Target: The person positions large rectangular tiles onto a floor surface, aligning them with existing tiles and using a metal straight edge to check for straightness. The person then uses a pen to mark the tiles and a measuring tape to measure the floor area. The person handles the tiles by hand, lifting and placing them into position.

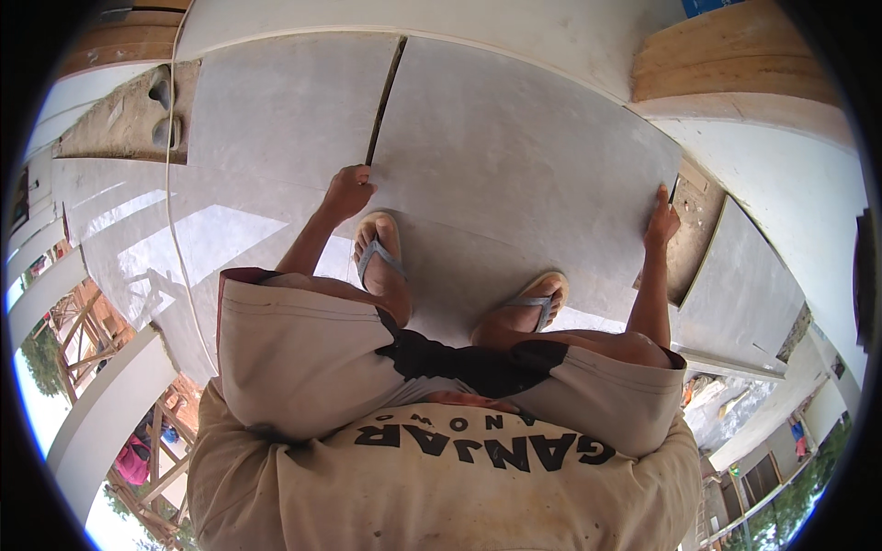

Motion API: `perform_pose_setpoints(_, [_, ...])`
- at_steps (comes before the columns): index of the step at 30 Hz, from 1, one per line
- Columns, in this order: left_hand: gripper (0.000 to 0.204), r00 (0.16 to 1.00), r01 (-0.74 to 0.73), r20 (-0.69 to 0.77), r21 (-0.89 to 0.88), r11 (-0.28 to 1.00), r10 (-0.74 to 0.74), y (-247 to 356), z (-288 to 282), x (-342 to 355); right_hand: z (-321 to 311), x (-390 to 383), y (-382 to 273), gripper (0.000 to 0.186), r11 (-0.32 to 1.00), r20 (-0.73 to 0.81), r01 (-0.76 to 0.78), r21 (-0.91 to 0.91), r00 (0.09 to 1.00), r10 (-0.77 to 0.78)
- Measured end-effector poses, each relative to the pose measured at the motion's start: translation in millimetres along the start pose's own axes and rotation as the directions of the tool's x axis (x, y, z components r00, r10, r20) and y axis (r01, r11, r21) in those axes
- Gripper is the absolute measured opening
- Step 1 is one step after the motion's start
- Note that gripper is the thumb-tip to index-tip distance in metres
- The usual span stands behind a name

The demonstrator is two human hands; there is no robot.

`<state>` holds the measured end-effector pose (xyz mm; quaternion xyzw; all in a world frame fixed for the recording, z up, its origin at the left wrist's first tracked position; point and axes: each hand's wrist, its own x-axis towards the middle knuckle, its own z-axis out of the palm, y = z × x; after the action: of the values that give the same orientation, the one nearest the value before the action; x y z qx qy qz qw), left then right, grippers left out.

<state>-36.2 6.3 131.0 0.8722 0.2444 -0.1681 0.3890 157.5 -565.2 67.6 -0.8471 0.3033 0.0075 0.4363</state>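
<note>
A large grey floor tile (524, 138) lies in front of my feet, a dark narrow gap along its left side. At the near end of that gap my left hand (352, 191) is closed on the tile's edge, its fingertips hidden. My right hand (661, 220) grips the tile's right edge, beside a strip of bare sandy bed (695, 216); part of its fingers is out of sight below the edge. Left of the gap lies another grey tile (285, 101). I squat with both feet, in flip-flops (381, 257), between my hands.
A pale cord (171, 202) runs across the floor at my left. Beyond it, two rounded objects (165, 110) sit on an untiled sandy patch. White walls (772, 193) and wooden boards (735, 55) border the far side. Another tile (735, 285) lies at the right.
</note>
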Motion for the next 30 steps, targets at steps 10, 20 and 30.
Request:
perform_pose_setpoints(10, [0.02,0.993,0.105,0.048,0.02,0.994,-0.106,4,1,5,2,-2,1,0.063,0.988,-0.069,0.141,-0.059,0.987,-0.145])
perform_pose_setpoints(20, [0.021,0.99,0.115,0.085,-0.007,0.993,-0.114,7,1,0,-6,-7,-6,0.059,1.0,0.055,-0.004,0.017,0.998,0.004])
perform_pose_setpoints(30, [0.022,0.987,0.1,0.132,-0.017,0.995,-0.097,7,-3,3,-19,-3,4,0.054,0.994,0.105,-0.072,0.082,0.992,0.063])
